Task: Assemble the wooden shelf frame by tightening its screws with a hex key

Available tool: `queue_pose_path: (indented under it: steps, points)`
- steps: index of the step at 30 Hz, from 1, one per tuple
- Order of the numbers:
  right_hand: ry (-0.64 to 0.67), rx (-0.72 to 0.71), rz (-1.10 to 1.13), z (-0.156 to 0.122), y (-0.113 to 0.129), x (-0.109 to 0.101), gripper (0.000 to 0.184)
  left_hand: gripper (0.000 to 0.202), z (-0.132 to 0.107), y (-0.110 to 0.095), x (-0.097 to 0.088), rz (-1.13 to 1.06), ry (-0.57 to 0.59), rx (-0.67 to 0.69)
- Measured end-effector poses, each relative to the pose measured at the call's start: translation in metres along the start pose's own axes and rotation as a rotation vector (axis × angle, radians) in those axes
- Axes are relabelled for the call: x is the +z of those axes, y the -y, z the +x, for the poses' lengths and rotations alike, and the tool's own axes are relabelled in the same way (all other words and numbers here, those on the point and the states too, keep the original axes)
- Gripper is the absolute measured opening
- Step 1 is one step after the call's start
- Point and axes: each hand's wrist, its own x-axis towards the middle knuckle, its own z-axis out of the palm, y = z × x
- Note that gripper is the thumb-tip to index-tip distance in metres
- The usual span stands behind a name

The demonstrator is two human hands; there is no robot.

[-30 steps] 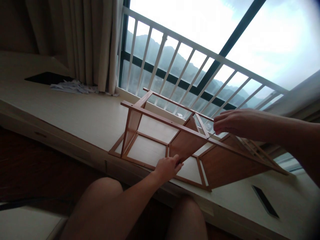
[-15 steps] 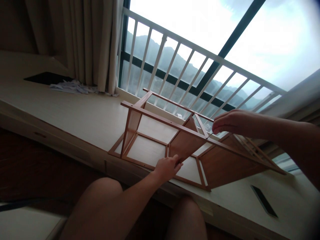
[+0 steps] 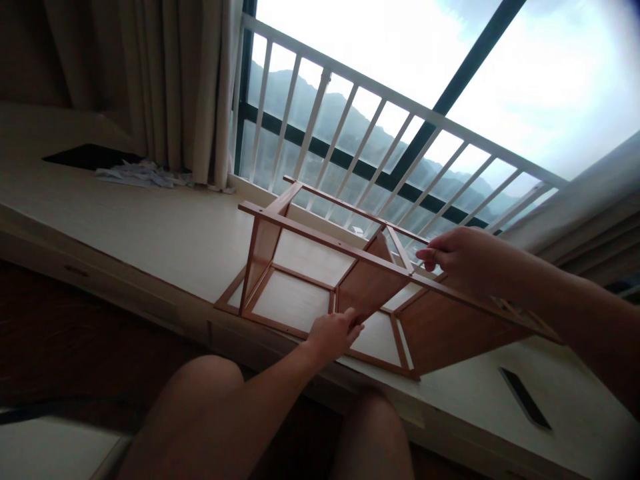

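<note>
A reddish-brown wooden shelf rack point(image 3: 300, 227) lies on its side on the pale window ledge. My left hand point(image 3: 334, 333) is closed on the lower edge of its middle shelf board point(image 3: 367, 283). At the upper rail, my right hand point(image 3: 453, 257) pinches a thin metal tool that looks like an Allen key point(image 3: 414, 267). The tool's tip meets the rail close to the top corner of that middle board. Most of the tool is hidden by my fingers.
A dark flat phone-like slab point(image 3: 525, 398) lies on the ledge point(image 3: 190, 233) at right. Crumpled white paper point(image 3: 143, 175) and a black flat sheet point(image 3: 90, 157) lie by the curtain point(image 3: 175, 93). Behind the rack stands a white railing point(image 3: 350, 73) before the window.
My right hand has turned at the wrist around the thin tool, its fingers now pinched lower and nearer the rail. My left hand keeps its place on the board.
</note>
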Motion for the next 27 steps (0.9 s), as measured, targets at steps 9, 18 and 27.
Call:
queue_pose_path:
  steps: [9,18,27]
  points:
    - [0.031,-0.187,-0.069,0.001,-0.003,-0.013,0.038,0.031,0.0,0.0,0.001,0.003,0.005,-0.01]
    - [0.051,-0.38,0.046,-0.001,-0.015,-0.027,0.037,0.031,0.0,0.001,0.001,0.0,0.011,0.011]
    - [0.147,-0.598,0.054,0.006,-0.025,-0.021,0.036,0.035,0.002,0.003,0.005,-0.01,0.0,0.006]
